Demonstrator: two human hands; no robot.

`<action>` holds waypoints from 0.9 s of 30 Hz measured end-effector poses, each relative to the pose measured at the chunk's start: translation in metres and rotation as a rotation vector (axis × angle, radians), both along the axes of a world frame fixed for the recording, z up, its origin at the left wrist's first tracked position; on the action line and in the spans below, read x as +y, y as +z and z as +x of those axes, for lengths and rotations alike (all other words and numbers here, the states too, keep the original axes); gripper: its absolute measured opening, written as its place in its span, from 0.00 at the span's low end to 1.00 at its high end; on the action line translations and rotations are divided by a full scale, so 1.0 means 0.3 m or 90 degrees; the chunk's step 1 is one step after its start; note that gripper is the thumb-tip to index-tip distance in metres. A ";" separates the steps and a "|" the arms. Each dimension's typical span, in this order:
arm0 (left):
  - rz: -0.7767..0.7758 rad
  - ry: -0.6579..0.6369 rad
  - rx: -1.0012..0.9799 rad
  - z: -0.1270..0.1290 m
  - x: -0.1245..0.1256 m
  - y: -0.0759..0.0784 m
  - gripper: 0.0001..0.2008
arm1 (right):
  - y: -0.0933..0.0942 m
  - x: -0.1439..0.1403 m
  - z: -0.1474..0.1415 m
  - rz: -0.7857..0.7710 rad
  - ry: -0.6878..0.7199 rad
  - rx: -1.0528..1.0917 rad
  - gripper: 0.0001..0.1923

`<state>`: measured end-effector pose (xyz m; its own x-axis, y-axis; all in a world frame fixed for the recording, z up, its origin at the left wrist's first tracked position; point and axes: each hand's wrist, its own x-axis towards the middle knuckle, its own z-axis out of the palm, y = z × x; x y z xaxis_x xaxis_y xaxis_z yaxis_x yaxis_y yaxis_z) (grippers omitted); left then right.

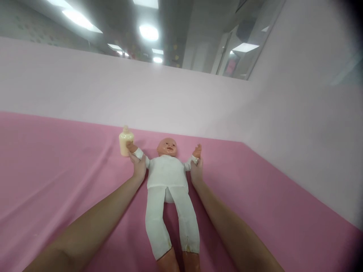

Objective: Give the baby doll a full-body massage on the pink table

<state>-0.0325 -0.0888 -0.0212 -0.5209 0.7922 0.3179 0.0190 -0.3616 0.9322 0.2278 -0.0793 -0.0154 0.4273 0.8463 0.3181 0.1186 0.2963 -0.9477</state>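
Observation:
A baby doll [167,177] in a white suit lies face up on a pink cloth [56,177], head away from me, both arms spread. My left hand [138,166] grips the doll's arm on the left side, near its wrist. My right hand [196,170] grips the doll's other arm just below its raised hand. A small cream-coloured bottle [125,141] stands upright on the cloth, right behind the doll's hand on the left, close to my left hand.
Pale pink walls [170,98] rise behind the cloth and along the right side, meeting in a corner at the back right. Above the back wall, ceiling lights and a doorway show.

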 end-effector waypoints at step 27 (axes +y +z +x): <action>-0.022 0.035 -0.007 0.002 0.019 -0.005 0.44 | -0.014 0.021 0.002 -0.082 0.046 -0.010 0.35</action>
